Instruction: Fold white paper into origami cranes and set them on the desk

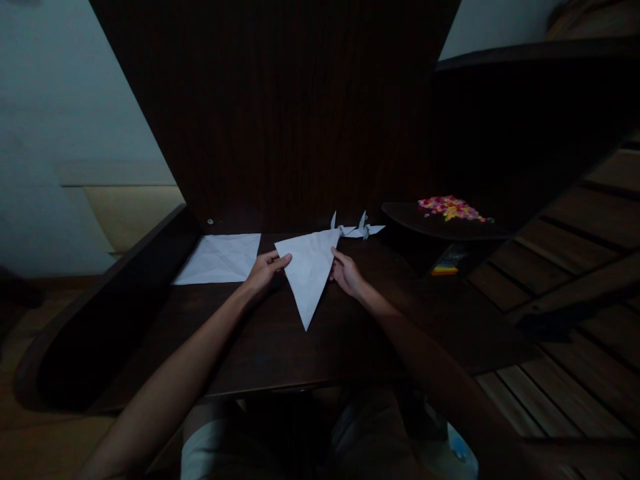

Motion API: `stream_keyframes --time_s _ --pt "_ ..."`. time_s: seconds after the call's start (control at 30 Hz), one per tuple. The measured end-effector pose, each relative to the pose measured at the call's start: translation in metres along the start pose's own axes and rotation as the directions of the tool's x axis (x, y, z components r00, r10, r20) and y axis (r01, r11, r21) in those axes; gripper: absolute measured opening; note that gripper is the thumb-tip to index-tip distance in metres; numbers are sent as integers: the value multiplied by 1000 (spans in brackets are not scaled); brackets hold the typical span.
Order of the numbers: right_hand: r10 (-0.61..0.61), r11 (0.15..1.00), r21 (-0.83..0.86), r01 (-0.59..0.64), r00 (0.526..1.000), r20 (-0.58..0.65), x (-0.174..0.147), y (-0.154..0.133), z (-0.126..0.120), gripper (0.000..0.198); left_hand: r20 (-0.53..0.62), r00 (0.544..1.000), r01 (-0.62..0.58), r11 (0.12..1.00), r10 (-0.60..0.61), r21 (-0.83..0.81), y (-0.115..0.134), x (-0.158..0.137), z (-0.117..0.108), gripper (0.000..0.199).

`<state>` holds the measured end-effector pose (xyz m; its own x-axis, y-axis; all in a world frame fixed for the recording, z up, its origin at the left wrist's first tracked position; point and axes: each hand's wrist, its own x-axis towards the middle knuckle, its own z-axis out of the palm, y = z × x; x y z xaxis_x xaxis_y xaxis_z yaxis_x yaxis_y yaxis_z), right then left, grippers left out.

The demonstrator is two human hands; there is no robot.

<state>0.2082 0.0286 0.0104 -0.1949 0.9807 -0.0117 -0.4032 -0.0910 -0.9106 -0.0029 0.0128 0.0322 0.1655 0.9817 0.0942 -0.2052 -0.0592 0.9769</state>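
A white sheet folded into a triangle [310, 270] lies on the dark wooden desk [380, 333], its sharp tip pointing toward me. My left hand [264, 270] pinches the triangle's left corner. My right hand [346, 272] presses and grips its right edge near the far corner. Two small folded paper cranes [356, 230] stand just beyond the triangle, at the back of the desk.
A creased flat white sheet [220, 259] lies to the left of my left hand. A dark side shelf [440, 230] at the right carries a pile of small pink and yellow pieces [450, 208]. A dark back panel rises behind the desk. Wooden floorboards run along the right.
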Motion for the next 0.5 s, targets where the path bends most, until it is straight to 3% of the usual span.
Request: stream_keyframes --time_s 0.17,0.27,0.37,0.5 --pt "-87 972 -222 72 995 -56 -2 1 0 39 -41 999 -34 999 36 38 10 -4 -2 40" --pt "-139 962 -245 120 988 -61 -5 0 4 43 -123 988 -81 994 89 72 15 -5 -3 44" --pt "-76 982 -165 88 994 75 -9 -3 11 40 -176 976 -106 985 129 133 19 -8 -3 46" --pt "106 993 -81 -88 965 242 -14 -7 19 48 -137 981 -98 963 136 252 21 -13 2 45"
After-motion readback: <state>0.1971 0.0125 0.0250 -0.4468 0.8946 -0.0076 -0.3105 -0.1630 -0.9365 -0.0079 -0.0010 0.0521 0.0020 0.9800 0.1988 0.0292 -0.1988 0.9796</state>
